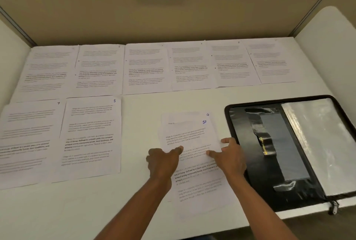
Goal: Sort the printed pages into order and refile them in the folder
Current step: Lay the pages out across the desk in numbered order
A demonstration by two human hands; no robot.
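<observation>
Roughly midway along the white desk (140, 108), page 10 (192, 135) lies skewed on top of page 9 (207, 114), whose top edge and handwritten number peek out above it. Both hands rest on this pair without gripping. The left hand (163, 160) presses its straight index finger on page 10 near the sheet's left edge, the other fingers curled under. The right hand (229, 155) lies with index finger flat on the sheet and thumb spread toward its right edge. That right edge runs near the left rim of the open black zip folder (240, 124), apart from it by a narrow strip of bare desk. The folder's clear sleeves (317, 143) lie open on its right half, and its zip pull (333, 207) hangs at the desk's front edge. A wider bare lane separates page 10 from page 8 (90, 133), which sits beside page 7 (28, 139) at the left. Behind them a back row of six pages (146, 66) lies edge to edge against the tan partition (96, 18). Bare desk also shows in front of pages 7 and 8.
</observation>
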